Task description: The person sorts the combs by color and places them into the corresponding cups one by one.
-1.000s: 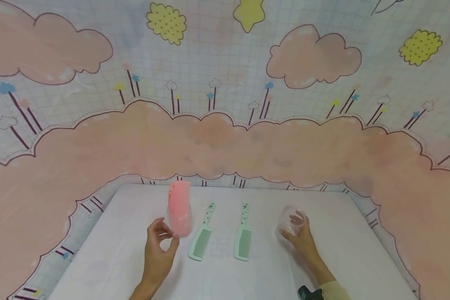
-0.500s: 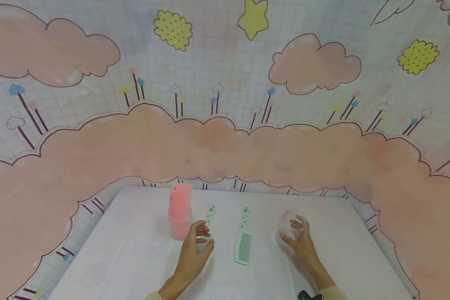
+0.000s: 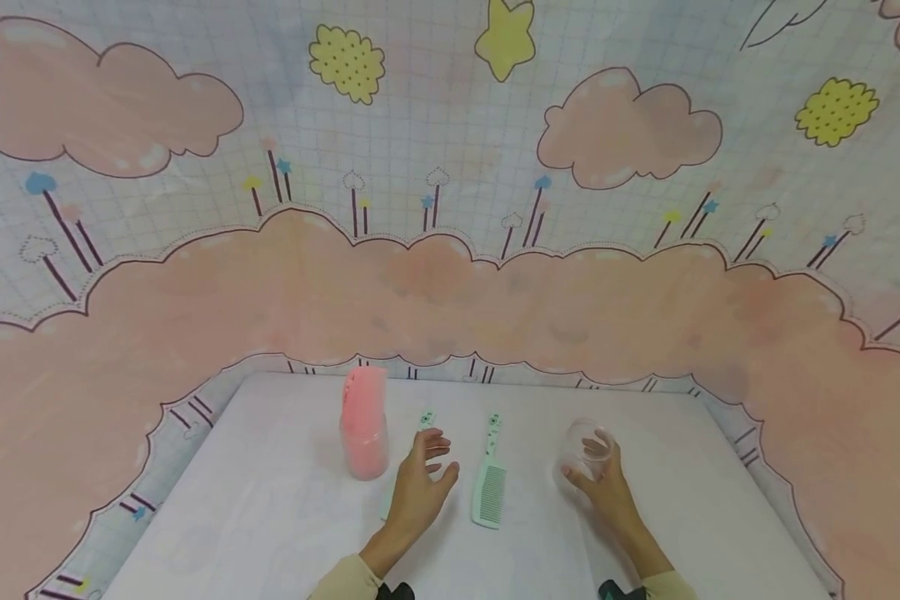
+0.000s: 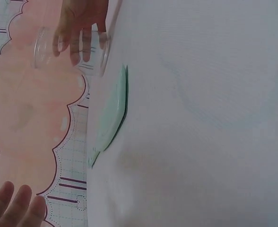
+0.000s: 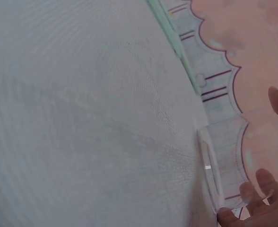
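My right hand [image 3: 613,492] grips a clear plastic cup [image 3: 573,457] that stands at the right of the white table; its thumb and fingers wrap the cup's side. The right wrist view shows the cup wall [image 5: 224,161] up close, with fingertips against it. My left hand [image 3: 417,492] hovers with loosely bent, parted fingers over one mint-green comb [image 3: 427,418], hiding most of it. Just right of that hand lies a second mint-green comb [image 3: 487,496], handle pointing away. Nothing is between the left thumb and fingers [image 4: 23,203].
At the left of the table [image 3: 255,467] a long pink item [image 3: 363,400] stands upright in another clear cup [image 3: 384,437], rising well above its rim. Behind the table hangs a cloth backdrop [image 3: 570,308] printed with clouds and stars.
My left hand has left the pink item's cup and moved right, over the left comb towards the other one. The right hand has stayed on its cup.
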The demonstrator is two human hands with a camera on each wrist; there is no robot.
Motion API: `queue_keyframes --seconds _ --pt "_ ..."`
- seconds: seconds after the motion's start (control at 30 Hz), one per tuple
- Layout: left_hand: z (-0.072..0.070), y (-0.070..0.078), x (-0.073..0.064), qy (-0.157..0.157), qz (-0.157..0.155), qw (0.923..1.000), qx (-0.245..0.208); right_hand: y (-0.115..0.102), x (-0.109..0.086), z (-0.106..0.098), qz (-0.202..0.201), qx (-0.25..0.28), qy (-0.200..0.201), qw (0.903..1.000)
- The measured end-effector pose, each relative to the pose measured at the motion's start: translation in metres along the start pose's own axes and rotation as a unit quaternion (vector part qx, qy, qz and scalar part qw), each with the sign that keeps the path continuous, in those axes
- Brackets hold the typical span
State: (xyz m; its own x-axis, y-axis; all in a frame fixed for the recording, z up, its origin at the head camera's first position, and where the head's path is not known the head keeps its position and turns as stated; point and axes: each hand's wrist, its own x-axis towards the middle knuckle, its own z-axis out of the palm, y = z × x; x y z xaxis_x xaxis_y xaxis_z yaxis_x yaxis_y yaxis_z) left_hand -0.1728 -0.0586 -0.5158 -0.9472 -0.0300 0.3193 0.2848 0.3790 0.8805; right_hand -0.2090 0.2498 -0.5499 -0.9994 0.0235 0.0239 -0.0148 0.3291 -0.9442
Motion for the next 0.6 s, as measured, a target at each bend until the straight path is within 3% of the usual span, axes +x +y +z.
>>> queue_keyframes --seconds 0.37,0.6 --pt "0.028 -0.008 0.023 -0.015 -0.066 0.9976 0.014 0.0 -0.002 0.002 -0.004 -0.007 0.003 1.0" --pt "0.048 -0.013 0.039 0.003 -0.09 0.9934 0.071 0.0 -0.002 0.003 -0.025 -0.005 0.007 0.9997"
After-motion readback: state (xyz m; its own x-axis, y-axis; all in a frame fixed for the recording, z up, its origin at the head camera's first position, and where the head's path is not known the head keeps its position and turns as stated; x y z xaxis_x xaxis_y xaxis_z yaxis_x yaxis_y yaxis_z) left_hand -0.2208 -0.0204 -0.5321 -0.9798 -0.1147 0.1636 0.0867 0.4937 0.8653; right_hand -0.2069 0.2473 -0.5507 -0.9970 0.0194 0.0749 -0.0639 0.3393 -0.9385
